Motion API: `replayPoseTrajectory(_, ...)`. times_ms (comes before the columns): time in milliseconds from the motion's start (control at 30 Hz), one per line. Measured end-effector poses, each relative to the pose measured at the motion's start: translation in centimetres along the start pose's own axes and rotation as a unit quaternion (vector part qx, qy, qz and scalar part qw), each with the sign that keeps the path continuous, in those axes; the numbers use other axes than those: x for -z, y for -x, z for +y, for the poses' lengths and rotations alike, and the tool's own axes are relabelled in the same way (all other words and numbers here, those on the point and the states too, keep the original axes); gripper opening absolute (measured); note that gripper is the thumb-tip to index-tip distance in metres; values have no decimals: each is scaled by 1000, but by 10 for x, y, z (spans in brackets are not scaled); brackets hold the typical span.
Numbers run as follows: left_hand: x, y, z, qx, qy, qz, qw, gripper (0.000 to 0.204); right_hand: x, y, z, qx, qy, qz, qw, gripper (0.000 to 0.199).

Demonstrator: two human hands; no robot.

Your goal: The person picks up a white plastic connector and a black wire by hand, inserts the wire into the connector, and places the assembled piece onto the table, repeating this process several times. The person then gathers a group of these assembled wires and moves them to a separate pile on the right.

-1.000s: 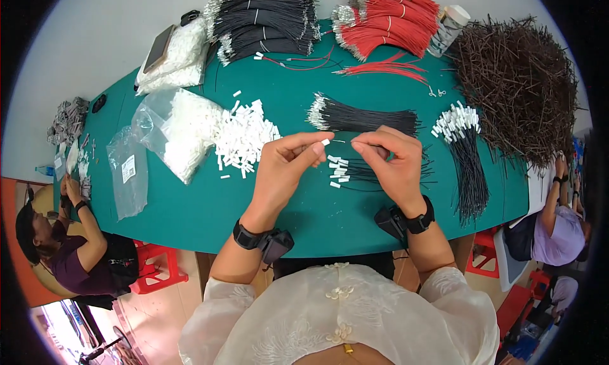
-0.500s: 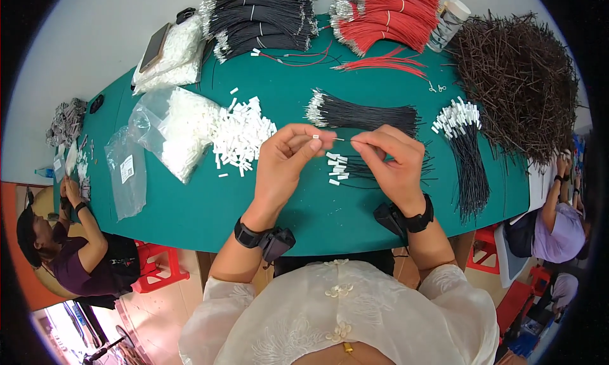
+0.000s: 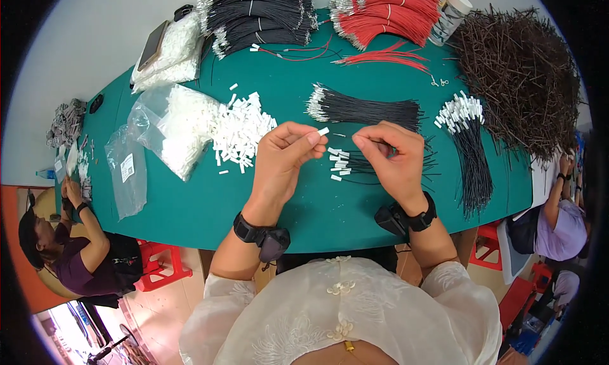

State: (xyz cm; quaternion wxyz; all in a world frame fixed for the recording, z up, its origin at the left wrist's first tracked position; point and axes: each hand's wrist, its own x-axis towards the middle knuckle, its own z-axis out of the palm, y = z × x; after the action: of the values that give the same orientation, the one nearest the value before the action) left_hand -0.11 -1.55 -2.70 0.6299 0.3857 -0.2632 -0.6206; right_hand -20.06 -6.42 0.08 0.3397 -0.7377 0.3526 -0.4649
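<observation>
My left hand [image 3: 285, 152] pinches a small white connector housing [image 3: 323, 131] between thumb and fingers. Facing it, my right hand [image 3: 398, 159] is closed on a thin wire, whose silvery metal tip [image 3: 340, 135] points left at the housing, a small gap apart. Most of that wire is hidden by the hand. Beneath my hands lie several black wires with white housings [image 3: 340, 165] on their left ends. Just beyond lies a bundle of black wires [image 3: 374, 110] with bare metal tips. A pile of loose white housings [image 3: 244, 130] spills from a clear bag beside my left hand.
Black wire bundles [image 3: 260, 16] and red wire bundles [image 3: 390, 16] stack at the back, near a white jar [image 3: 451, 17]. At right are black wires with white housings [image 3: 469, 149] and a dark brown tangled heap [image 3: 517, 79]. Co-workers sit at both sides.
The housing now sticks out further from my left fingertips and is tilted. My right hand has shifted slightly, and the wire tip stays in front of it.
</observation>
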Motion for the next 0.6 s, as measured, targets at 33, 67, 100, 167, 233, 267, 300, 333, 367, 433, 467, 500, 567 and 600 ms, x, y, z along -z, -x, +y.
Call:
replayPoseTrajectory(33, 1, 0, -1, 1, -1, 0, 1000, 11, 0, -1, 0, -4, -4, -1, 1000, 5)
replayPoseTrajectory(67, 2, 0, -1, 3, -2, -7, 1000, 10, 0, -1, 0, -9, -7, -1, 1000, 5)
replayPoseTrajectory(100, 3, 0, -1, 4, -4, -13, 1000, 10, 1, -1, 0, -10, -8, -1, 1000, 5)
replayPoseTrajectory(167, 4, -1, -2, 7, -7, -21, 1000, 9, 2, -1, 0, -10, -3, -7, 1000, 5)
replayPoseTrajectory(233, 6, -1, -2, 17, -6, -36, 999, 9, 3, -2, -1, -10, -1, -9, 1000, 5)
replayPoseTrajectory(267, 6, -2, -2, 22, -5, -43, 999, 9, 3, -2, -1, -11, -2, -11, 1000, 5)
replayPoseTrajectory(300, 5, -1, -2, 23, -6, -44, 999, 9, 3, -2, -1, -12, -3, -14, 1000, 5)
replayPoseTrajectory(333, 4, -1, -1, 28, -10, -39, 999, 9, 4, -2, -2, -13, -4, -16, 1000, 5)
replayPoseTrajectory(367, 3, -1, 0, 33, -14, -35, 999, 9, 4, -2, -1, -13, -4, -15, 1000, 5)
replayPoseTrajectory(433, 0, 1, 2, 38, -19, -31, 999, 9, 4, -2, -1, -11, -1, -15, 1000, 5)
replayPoseTrajectory(467, -3, 1, 3, 28, -31, -25, 999, 10, 4, -1, -1, -10, 1, -16, 1000, 5)
replayPoseTrajectory(500, -5, 2, 3, 17, -42, -18, 999, 10, 4, -1, -1, -10, 1, -15, 1000, 5)
replayPoseTrajectory(567, -8, 3, 3, 6, -53, -10, 999, 11, 4, -1, 0, -11, 0, -14, 1000, 5)
replayPoseTrajectory(600, -8, 3, 2, -5, -60, -9, 998, 11, 4, -1, 0, -11, 0, -14, 1000, 5)
